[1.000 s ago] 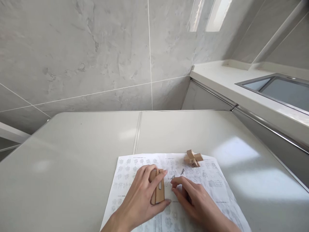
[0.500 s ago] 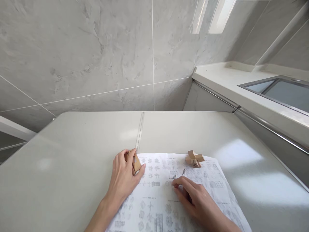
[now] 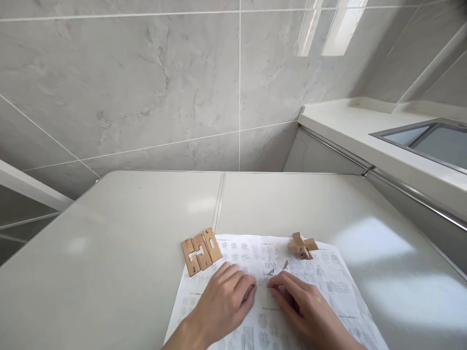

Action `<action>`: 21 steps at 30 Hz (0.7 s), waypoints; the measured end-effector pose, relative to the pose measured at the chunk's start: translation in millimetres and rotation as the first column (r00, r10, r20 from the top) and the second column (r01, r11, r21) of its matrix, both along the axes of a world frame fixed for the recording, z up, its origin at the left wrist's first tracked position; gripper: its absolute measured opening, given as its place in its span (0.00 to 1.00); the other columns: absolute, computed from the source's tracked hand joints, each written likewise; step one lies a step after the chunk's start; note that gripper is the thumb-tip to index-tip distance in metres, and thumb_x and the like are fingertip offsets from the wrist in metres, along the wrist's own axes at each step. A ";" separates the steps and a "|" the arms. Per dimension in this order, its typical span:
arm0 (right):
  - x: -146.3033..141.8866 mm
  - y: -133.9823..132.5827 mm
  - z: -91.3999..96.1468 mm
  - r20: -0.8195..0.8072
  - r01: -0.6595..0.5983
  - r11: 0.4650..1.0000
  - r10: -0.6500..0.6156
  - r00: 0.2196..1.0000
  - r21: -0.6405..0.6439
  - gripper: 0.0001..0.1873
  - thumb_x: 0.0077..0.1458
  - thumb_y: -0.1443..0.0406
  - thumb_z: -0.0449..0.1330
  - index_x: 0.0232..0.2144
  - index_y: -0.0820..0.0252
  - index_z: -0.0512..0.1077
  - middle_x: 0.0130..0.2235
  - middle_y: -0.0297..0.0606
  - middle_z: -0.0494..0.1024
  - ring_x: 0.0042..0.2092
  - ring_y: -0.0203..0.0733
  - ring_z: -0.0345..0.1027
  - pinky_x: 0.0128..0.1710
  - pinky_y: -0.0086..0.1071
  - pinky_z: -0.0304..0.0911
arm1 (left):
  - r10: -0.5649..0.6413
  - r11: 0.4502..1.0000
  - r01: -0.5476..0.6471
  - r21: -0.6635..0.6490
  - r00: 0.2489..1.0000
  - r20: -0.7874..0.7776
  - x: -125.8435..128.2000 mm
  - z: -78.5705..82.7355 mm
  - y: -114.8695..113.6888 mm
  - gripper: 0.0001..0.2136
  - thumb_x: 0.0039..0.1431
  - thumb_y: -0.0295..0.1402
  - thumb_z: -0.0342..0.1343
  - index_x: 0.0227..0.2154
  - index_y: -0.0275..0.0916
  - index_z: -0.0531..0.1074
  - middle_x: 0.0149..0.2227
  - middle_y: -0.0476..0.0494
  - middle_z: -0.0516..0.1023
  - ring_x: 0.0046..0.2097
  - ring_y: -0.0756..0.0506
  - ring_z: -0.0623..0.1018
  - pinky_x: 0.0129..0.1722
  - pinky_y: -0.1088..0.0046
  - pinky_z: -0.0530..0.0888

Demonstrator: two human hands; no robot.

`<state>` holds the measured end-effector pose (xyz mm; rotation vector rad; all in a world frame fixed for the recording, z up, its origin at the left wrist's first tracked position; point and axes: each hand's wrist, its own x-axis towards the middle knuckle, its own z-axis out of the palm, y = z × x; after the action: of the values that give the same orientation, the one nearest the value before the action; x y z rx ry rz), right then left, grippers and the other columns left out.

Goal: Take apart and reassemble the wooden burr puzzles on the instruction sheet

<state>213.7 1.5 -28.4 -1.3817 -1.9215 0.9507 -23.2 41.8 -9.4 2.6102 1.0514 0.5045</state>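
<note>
My left hand (image 3: 229, 297) is over the printed sheet (image 3: 251, 248), its fingers curled in and no object showing in them. Just beyond it, three flat wooden puzzle pieces lie side by side: one with a slot (image 3: 212, 244), a middle one (image 3: 202, 251) and a left one (image 3: 190, 258), with cut-outs and handwritten numbers. My right hand (image 3: 304, 302) rests on the sheet, index finger and thumb drawn together, nothing visible between them. Farther back on the sheet sits an interlocked wooden block puzzle (image 3: 302, 246) shaped like a cross, with markings on its front.
The sheet lies on a pale table (image 3: 146, 233) with a seam across it and carries small printed diagrams. A grey tiled wall (image 3: 146, 87) rises behind. At the right is a white counter (image 3: 339, 116) with a sink (image 3: 430, 141).
My left hand has let go of the wooden pieces and moved right and nearer, over the sheet. The three pieces now show fully. My right hand has hardly moved; the view has shifted slightly.
</note>
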 end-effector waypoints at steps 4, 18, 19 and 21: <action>-0.7 0.2 -1.3 -0.036 0.014 1.000 -0.014 0.999 -0.016 0.14 0.77 0.59 0.52 0.42 0.51 0.75 0.37 0.35 0.81 0.31 0.42 0.74 0.33 0.34 0.66 | 0.027 0.999 -0.027 -0.038 1.000 -0.015 8.0 2.9 -4.2 0.05 0.73 0.25 0.53 0.40 0.41 0.70 0.34 0.47 0.78 0.34 0.42 0.76 0.36 0.62 0.74; 0.0 1.0 1.2 -0.245 0.482 0.876 -0.472 0.847 -0.020 0.22 0.74 0.48 0.54 0.60 0.52 0.67 0.29 0.30 0.78 0.24 0.41 0.68 0.24 0.32 0.65 | 0.033 0.998 -0.032 -0.057 0.999 0.029 4.4 6.2 -4.2 0.06 0.72 0.24 0.56 0.42 0.42 0.70 0.36 0.47 0.81 0.35 0.42 0.79 0.37 0.63 0.75; 0.9 1.8 2.3 -0.259 0.513 0.858 -0.505 0.824 -0.041 0.24 0.74 0.48 0.55 0.62 0.52 0.65 0.30 0.30 0.78 0.22 0.40 0.66 0.23 0.32 0.64 | 0.034 0.998 -0.032 -0.053 0.999 0.031 4.2 6.1 -4.2 0.06 0.71 0.24 0.56 0.42 0.42 0.70 0.36 0.47 0.81 0.35 0.42 0.79 0.37 0.63 0.75; 3.6 3.7 4.2 -0.287 0.544 0.834 -0.546 0.787 -0.095 0.28 0.73 0.46 0.55 0.66 0.52 0.62 0.31 0.31 0.79 0.20 0.38 0.63 0.21 0.33 0.64 | 0.033 0.999 -0.032 -0.043 0.999 0.036 3.8 6.0 -4.1 0.06 0.71 0.24 0.56 0.42 0.43 0.70 0.36 0.47 0.81 0.35 0.42 0.79 0.37 0.63 0.75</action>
<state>217.3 5.2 -24.2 -1.5672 -1.1821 0.8146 -19.4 37.7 -3.5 2.5410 1.0829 0.5290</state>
